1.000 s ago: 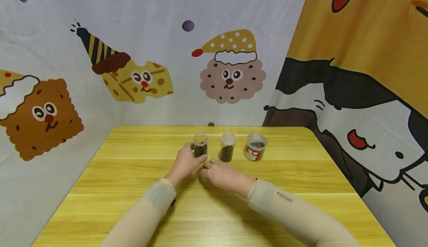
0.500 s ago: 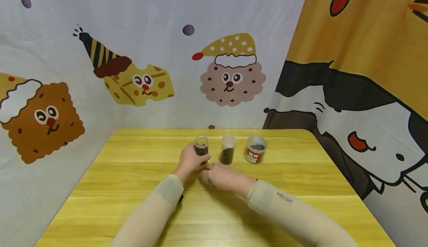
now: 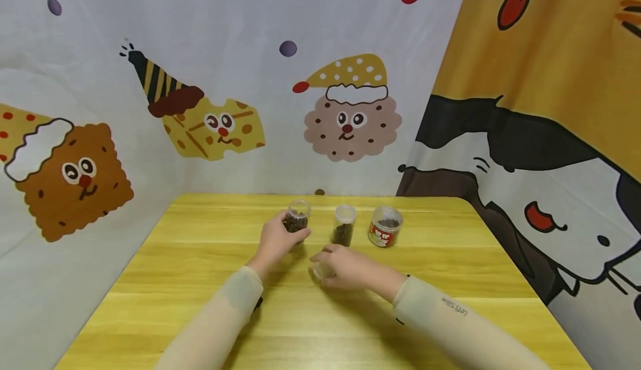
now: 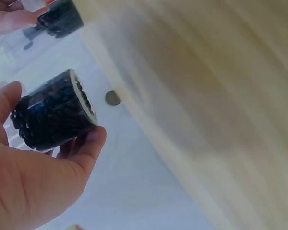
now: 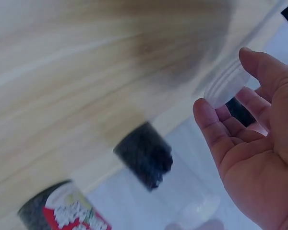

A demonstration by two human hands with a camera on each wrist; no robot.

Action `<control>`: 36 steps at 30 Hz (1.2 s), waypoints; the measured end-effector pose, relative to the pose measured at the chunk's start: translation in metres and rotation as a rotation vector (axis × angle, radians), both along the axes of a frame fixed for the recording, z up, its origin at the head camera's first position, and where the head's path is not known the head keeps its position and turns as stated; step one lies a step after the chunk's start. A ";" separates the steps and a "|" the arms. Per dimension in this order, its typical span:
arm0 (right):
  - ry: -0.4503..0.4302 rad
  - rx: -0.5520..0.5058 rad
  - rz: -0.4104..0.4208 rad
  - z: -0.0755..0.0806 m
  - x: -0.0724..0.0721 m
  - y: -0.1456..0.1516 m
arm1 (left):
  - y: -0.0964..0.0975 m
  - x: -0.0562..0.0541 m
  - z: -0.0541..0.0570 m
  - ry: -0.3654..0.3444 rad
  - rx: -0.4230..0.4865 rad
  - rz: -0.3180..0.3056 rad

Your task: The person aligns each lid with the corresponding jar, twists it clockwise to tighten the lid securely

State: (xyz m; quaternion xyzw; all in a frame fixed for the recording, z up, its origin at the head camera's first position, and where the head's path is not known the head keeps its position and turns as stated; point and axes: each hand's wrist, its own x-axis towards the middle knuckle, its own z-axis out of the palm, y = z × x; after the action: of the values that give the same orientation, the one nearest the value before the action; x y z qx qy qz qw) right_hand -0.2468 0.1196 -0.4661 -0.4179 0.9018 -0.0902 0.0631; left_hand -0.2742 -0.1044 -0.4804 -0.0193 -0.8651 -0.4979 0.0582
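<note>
My left hand (image 3: 274, 242) grips a small clear jar (image 3: 296, 222) filled with dark, seed-like pieces. Up close in the left wrist view, thumb and fingers wrap the jar (image 4: 55, 112) from both sides, and its pale base edge shows. To the right and nearer the front, my right hand (image 3: 353, 267) pinches a round clear lid (image 3: 320, 271). The right wrist view shows the lid (image 5: 228, 85) between thumb and fingertips, tilted close over the wood. Just beyond the right hand stands a taller clear jar (image 3: 343, 231), partly filled with similar dark pieces.
A wide, open-looking clear jar (image 3: 384, 232) with a red label stands at the right of the row, dark contents inside. All rests on a yellow wood-grain table (image 3: 440, 259). A cartoon-printed cloth (image 3: 280, 164) hangs right behind the table's far edge.
My right hand has moved slightly right, and the clear lid now shows in its fingers. The left hand, still holding its jar, has shifted a little left; the jar leans slightly.
</note>
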 end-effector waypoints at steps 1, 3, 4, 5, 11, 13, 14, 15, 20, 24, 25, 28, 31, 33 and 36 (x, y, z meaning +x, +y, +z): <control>0.001 -0.006 -0.012 0.003 0.000 0.003 | -0.002 0.002 0.003 0.008 -0.003 -0.003; -0.003 -0.025 -0.030 0.011 0.000 0.010 | -0.006 0.007 0.008 0.019 -0.011 -0.011; -0.004 -0.034 -0.038 0.015 0.000 0.013 | -0.007 0.010 0.011 0.021 -0.011 -0.018; -0.008 -0.046 -0.046 0.018 0.000 0.016 | -0.009 0.013 0.013 0.025 -0.015 -0.027; 0.038 -0.120 -0.080 0.034 0.002 0.035 | -0.019 0.031 0.023 0.067 -0.060 -0.072; 0.064 -0.159 -0.091 0.037 0.003 0.041 | -0.022 0.038 0.027 0.094 -0.077 -0.075; 0.076 -0.183 -0.093 0.038 0.004 0.044 | -0.024 0.040 0.030 0.108 -0.083 -0.076; 0.086 -0.208 -0.099 0.039 0.005 0.047 | -0.026 0.043 0.032 0.121 -0.088 -0.080; 0.075 -0.354 -0.141 0.046 0.011 0.061 | -0.033 0.056 0.038 0.225 -0.156 -0.111; 0.049 -0.472 -0.161 0.053 0.014 0.066 | -0.032 0.062 0.039 0.331 -0.281 -0.115; 0.040 -0.492 -0.167 0.056 0.015 0.066 | -0.031 0.063 0.039 0.350 -0.312 -0.110; 0.003 -0.531 -0.178 0.061 0.016 0.066 | -0.026 0.066 0.041 0.352 -0.379 -0.085; -0.049 -0.565 -0.183 0.063 0.017 0.064 | -0.021 0.069 0.044 0.301 -0.391 -0.059; -0.086 -0.596 -0.180 0.063 0.018 0.062 | -0.018 0.071 0.044 0.276 -0.391 -0.047; -0.125 -0.640 -0.176 0.063 0.019 0.059 | -0.015 0.074 0.043 0.306 -0.404 -0.038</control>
State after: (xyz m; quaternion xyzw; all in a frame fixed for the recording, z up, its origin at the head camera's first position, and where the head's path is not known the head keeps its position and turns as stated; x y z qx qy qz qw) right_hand -0.2275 0.1783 -0.4031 -0.3305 0.8549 -0.3990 -0.0243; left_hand -0.2001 -0.1191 -0.4373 -0.1221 -0.9276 -0.3071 0.1741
